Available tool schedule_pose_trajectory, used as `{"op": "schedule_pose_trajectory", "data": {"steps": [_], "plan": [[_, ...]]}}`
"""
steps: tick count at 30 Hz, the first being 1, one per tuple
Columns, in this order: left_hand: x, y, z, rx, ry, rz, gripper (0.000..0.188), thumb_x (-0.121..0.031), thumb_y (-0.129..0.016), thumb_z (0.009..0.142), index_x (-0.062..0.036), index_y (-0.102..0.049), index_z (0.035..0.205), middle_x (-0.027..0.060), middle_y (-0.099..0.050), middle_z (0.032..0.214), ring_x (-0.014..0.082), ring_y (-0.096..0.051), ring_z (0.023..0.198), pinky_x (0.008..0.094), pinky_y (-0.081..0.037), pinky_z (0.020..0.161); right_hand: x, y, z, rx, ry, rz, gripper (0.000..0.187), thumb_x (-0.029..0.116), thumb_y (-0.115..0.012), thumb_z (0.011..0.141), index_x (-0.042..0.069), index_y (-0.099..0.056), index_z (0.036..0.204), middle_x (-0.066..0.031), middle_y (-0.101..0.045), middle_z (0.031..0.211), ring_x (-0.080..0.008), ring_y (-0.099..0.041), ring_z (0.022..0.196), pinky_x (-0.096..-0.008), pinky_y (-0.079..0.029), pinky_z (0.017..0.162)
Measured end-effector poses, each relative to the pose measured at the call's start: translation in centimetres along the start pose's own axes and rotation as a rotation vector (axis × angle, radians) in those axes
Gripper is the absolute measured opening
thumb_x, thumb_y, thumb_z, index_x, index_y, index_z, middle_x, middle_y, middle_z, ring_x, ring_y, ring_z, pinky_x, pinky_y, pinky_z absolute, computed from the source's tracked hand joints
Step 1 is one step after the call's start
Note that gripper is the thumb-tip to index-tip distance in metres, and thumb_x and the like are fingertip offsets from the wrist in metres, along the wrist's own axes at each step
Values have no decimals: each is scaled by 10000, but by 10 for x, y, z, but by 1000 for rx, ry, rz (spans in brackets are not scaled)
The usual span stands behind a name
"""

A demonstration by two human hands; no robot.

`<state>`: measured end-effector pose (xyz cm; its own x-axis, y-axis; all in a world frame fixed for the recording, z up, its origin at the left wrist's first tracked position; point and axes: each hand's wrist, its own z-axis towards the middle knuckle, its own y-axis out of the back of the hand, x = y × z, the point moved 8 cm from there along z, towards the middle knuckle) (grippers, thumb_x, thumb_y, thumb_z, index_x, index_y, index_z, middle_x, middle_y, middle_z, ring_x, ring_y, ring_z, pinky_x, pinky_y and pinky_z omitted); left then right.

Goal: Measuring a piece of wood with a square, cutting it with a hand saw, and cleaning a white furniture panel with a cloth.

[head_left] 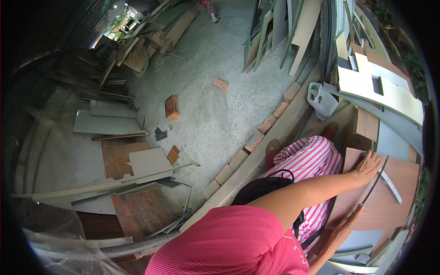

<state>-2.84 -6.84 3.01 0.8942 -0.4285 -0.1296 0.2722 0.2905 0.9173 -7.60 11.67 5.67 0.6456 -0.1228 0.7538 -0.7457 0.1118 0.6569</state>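
One flat wood-grained board (382, 211); right hand (343, 228) pinching slim dark strip (376, 179); left hand (367, 166), fingers curled, cannot tell on what.

The left arm (311, 193) stretches out to a bent left hand (367, 165); the right hand (345, 227) is curled.

Daylight brightens the right; black edges bow.

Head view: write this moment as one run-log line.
left hand: on brown board | right hand: at thin dark strip | white strip: lying on board
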Motion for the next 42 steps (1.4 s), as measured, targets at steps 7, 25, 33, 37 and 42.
{"op": "schedule_pose_trajectory", "data": {"steps": [7,25,33,37,42], "plan": [[0,0,6,-39,13,-52,294,-208,-488,837,-45,-571,1067,111,-526,1001,238,-458,990,395,-308,891,-16,-10,119,34,-32,-193,612,88,-363,938,206,-150,1500,-114,-339,1484,-356,-470,1233,-418,-400,958],[3,1,4,-6,2,-32,316,-218,-503,832,-30,-577,1074,125,-530,1015,252,-472,994,406,-310,904,-23,-6,63,-12,168,-211,591,65,-337,958,209,-155,1502,-133,-337,1484,-328,-396,1315,-394,-381,980],[4,4,6,14,14,-59,320,-228,-490,841,-32,-573,1080,126,-533,1022,255,-460,1012,404,-303,909,-27,-13,115,42,33,-154,606,78,-373,949,207,-156,1500,-147,-332,1480,-343,-402,1304,-401,-367,995],[3,0,3,7,-31,49,315,-231,-474,850,-34,-571,1075,123,-530,1016,257,-451,1017,416,-294,913,-20,-7,53,34,139,-166,619,45,-362,940,194,-152,1503,-135,-312,1496,-324,-365,1336,-379,-342,1028],[-1,0,4,-1,-34,53,308,-225,-477,845,-36,-572,1070,125,-530,1017,261,-449,1019,439,-283,921,-13,-4,13,81,24,-154,629,17,-351,932,172,-146,1506,-118,-286,1516,-287,-313,1376,-348,-300,1069]]}}
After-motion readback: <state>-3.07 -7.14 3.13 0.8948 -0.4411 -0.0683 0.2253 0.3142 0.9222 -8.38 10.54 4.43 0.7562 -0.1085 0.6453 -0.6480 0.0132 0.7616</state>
